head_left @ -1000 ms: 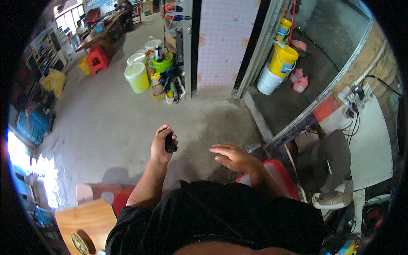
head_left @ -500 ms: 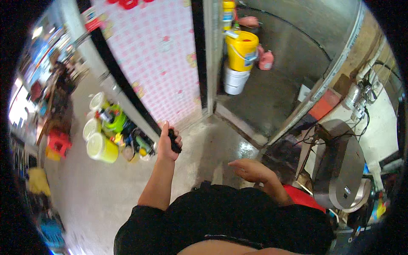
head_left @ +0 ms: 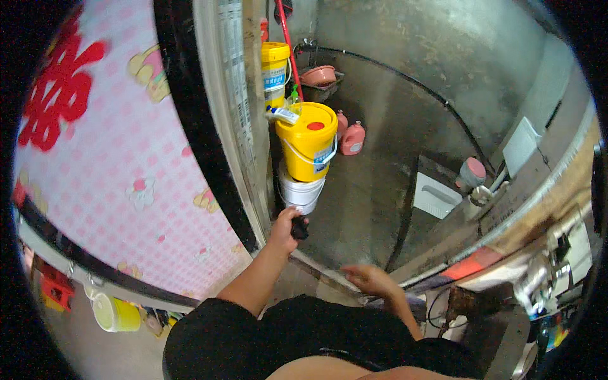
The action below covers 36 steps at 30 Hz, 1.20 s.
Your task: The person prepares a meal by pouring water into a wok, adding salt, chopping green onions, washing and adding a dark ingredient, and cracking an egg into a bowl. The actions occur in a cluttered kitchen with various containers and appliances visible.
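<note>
Out in front of me, my left hand (head_left: 285, 231) is closed round a small black object (head_left: 299, 228) whose kind I cannot make out. That hand appears just in front of a white bucket (head_left: 297, 191), on which a yellow lidded bucket (head_left: 304, 155) is stacked. A white tube (head_left: 285, 114) lies on the yellow lid. My right hand (head_left: 372, 280) hangs lower and to the right, slightly blurred, with its fingers stretched to the left and nothing seen in them. It is near the doorway sill (head_left: 326, 271).
A door panel with pink checks (head_left: 164, 190) stands at left beside the frame. Inside the washroom are pink jugs (head_left: 353, 139), a pink basin (head_left: 318, 76), a red pole (head_left: 285, 38), a black hose (head_left: 405, 82) and a squat toilet (head_left: 437, 195). A yellow pail (head_left: 117, 315) stands lower left.
I have moved forward and turned toward the washroom doorway, so more of its inside shows. My left hand still holds the black object; the right hand stays low with fingers out.
</note>
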Available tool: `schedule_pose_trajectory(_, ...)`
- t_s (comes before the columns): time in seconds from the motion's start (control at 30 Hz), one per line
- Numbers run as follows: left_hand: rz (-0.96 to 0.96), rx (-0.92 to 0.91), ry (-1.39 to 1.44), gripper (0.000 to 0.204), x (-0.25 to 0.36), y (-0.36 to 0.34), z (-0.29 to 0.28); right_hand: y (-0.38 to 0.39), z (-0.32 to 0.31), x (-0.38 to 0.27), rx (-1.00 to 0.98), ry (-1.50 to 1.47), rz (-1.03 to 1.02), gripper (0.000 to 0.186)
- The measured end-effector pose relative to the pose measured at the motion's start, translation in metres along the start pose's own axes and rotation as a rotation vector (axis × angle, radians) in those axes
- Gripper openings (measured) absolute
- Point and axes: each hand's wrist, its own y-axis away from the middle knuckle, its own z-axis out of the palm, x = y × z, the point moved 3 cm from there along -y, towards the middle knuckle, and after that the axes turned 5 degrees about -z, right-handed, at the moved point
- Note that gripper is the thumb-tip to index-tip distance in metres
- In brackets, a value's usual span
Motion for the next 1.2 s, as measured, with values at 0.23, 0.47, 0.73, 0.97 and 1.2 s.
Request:
schedule_pose_trajectory(0.23, 0.181, -0.115, -0.055, 0.026, 0.066, -0.177, 0.115, -0.145, -0.193, 0.016, 0.174, 0.008, -0.257, 0.032)
schedule_pose_trajectory(0.47, 0.16, -0.092, -0.032, 0.022, 0.154, -0.356, 0.246, -0.294, -0.342, 0.104, 0.088, -0.25, -0.22, 0.031)
schedule_pose_trajectory(0.73, 0.31, -0.215, 0.034, 0.021, 0.291, -0.49, 0.424, -0.324, -0.416, 0.355, -0.008, 0.161, 0.375, 0.038)
schedule_pose_trajectory(0.97, 0.324, 0.038, 0.132, 0.017, 0.305, -0.636, 0.428, -0.25, -0.407, 0.48, -0.022, 0.145, 0.583, 0.027)
schedule_pose_trajectory(1.2, 0.428, 0.113, 0.18, 0.017, 0.32, -0.757, 0.451, -0.37, -0.651, 0.579, 0.27, 0.38, 0.193, 0.021)
